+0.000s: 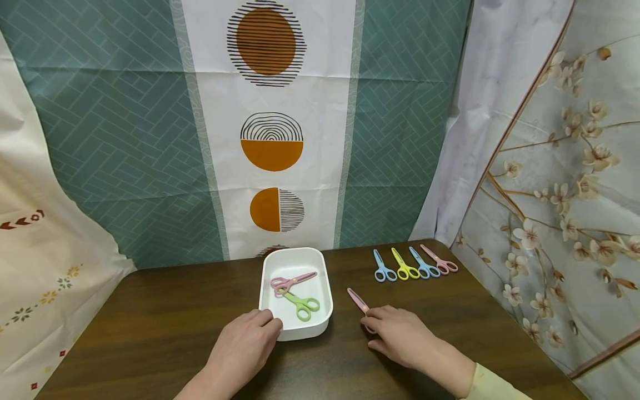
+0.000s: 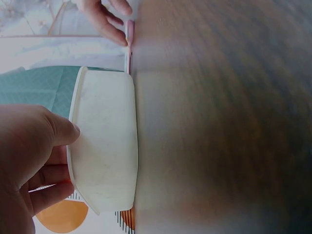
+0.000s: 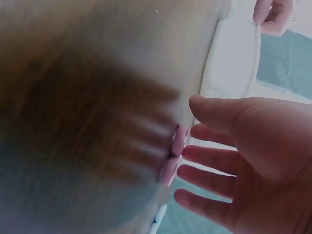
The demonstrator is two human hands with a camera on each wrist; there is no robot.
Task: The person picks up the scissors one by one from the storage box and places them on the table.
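A white rectangular tray [image 1: 296,332] holds pink scissors [image 1: 299,279] lying partly over green scissors [image 1: 302,303]. At its near left corner my left hand [image 1: 246,340] grips the rim. The left wrist view has the thumb against the outer wall of the tray [image 2: 105,141] and the other fingers behind the rim. Another pair of pink scissors [image 1: 357,300] lies on the table right of the tray. My right hand [image 1: 400,335] is over its handles, hiding part of them. In the right wrist view the fingers spread loosely, their tips beside the pink handle loops [image 3: 179,140].
Several scissors stand in a row at the table's far right: blue scissors [image 1: 384,271], yellow scissors [image 1: 406,269], more blue scissors [image 1: 425,266] and pink scissors [image 1: 442,263]. The brown wooden table [image 1: 190,311] ends at a patterned curtain [image 1: 135,166] behind.
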